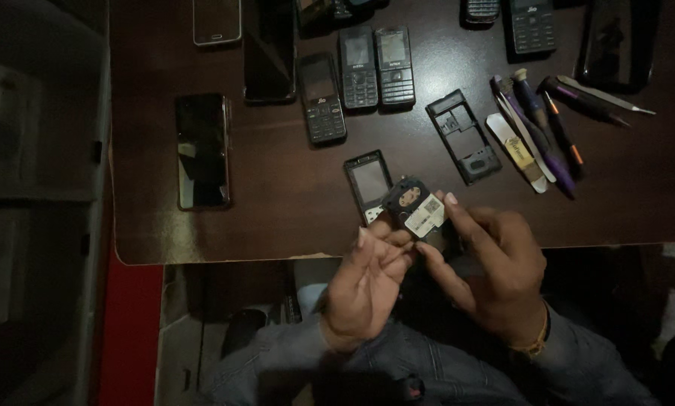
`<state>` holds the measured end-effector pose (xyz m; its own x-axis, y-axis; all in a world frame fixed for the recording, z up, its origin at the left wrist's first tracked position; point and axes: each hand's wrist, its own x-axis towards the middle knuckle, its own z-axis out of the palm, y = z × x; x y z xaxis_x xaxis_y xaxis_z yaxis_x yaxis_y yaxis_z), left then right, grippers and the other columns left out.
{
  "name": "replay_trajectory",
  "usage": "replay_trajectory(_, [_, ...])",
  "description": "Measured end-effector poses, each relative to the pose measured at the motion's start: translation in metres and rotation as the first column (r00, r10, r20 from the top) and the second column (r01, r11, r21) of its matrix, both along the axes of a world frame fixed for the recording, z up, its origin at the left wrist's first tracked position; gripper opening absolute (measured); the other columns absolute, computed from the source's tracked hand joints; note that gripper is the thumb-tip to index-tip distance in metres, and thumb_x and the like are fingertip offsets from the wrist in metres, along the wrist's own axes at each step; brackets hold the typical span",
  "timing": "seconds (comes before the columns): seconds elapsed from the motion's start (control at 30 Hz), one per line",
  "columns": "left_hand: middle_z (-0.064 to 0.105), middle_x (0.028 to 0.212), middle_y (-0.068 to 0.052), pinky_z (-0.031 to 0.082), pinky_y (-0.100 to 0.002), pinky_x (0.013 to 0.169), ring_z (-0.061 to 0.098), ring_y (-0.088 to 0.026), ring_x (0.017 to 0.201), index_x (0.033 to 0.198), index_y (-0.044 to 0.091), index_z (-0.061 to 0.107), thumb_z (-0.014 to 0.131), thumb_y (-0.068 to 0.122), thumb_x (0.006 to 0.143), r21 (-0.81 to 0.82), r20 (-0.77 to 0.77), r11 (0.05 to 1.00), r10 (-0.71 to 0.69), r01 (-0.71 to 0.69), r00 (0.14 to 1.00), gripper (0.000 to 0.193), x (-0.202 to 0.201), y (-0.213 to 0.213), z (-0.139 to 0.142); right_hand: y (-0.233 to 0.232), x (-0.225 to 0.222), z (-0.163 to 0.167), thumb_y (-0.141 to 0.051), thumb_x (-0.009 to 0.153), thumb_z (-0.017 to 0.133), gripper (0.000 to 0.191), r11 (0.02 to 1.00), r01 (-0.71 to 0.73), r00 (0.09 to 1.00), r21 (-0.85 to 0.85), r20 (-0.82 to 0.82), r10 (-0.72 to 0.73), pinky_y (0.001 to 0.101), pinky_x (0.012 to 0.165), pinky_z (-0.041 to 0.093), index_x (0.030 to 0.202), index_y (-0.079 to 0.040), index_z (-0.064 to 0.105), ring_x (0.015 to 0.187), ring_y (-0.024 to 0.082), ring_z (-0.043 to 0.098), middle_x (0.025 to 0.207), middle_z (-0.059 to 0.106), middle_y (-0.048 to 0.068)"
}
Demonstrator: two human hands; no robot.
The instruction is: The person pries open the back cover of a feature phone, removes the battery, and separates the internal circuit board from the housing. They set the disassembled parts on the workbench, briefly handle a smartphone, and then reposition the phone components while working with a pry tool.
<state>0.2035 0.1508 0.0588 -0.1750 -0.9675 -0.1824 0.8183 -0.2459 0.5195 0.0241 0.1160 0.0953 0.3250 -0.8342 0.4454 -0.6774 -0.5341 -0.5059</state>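
Both my hands hold an opened keypad phone body (415, 208) just over the near edge of the dark wooden table (277, 188); its back faces up, with a white label showing. My left hand (367, 282) supports it from below with the fingertips at its lower left. My right hand (491, 263) pinches its right side, thumb on top. A detached phone front with a screen (368, 183) lies on the table right beside it. A black phone frame (464, 136) lies further back right.
Several keypad phones (358, 71) and smartphones (202, 150) lie across the table. Screwdrivers, tweezers and pry tools (540, 124) sit at the right. A grey cabinet (36, 203) stands to the left, beside the table's near edge. My jeans-clad legs are below.
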Motion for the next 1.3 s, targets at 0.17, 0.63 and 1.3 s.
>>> replay_trajectory(0.17, [0.046, 0.157, -0.030, 0.033, -0.049, 0.129, 0.045, -0.036, 0.148, 0.164, -0.009, 0.026, 0.034, 0.057, 0.113, -0.166, 0.107, 0.980, -0.090, 0.107, 0.990, 0.084, 0.018, -0.007, 0.020, 0.000, -0.003, -0.004, -0.021, 0.078, 0.091, 0.064, 1.000, 0.009, 1.000, -0.024, -0.007, -0.009, 0.0326, 0.068, 0.051, 0.135, -0.004, 0.066, 0.083, 0.022, 0.059, 0.100, 0.062, 0.012])
replay_trajectory(0.63, [0.049, 0.154, -0.025, 0.031, -0.048, 0.129, 0.043, -0.035, 0.148, 0.169, -0.007, 0.018, 0.037, 0.055, 0.113, -0.188, -0.020, 0.980, -0.069, 0.064, 0.997, 0.086, 0.017, -0.009, 0.020, 0.000, 0.006, -0.002, -0.021, 0.079, 0.091, 0.063, 1.000, -0.004, 1.000, -0.014, 0.027, 0.004, 0.0315, 0.065, 0.052, 0.134, -0.001, 0.066, 0.079, 0.019, 0.061, 0.099, 0.064, 0.012])
replay_trajectory(1.3, [0.073, 0.120, -0.016, 0.057, -0.035, 0.101, 0.070, -0.021, 0.111, 0.134, -0.007, 0.062, 0.061, 0.012, 0.107, -0.108, 0.289, 0.980, -0.130, 0.167, 0.949, 0.033, 0.027, -0.020, 0.033, -0.003, -0.004, 0.001, -0.022, 0.079, 0.091, 0.059, 0.999, 0.041, 0.998, 0.031, 0.056, -0.042, 0.0296, 0.060, 0.049, 0.130, -0.001, 0.068, 0.074, 0.016, 0.060, 0.095, 0.062, 0.010])
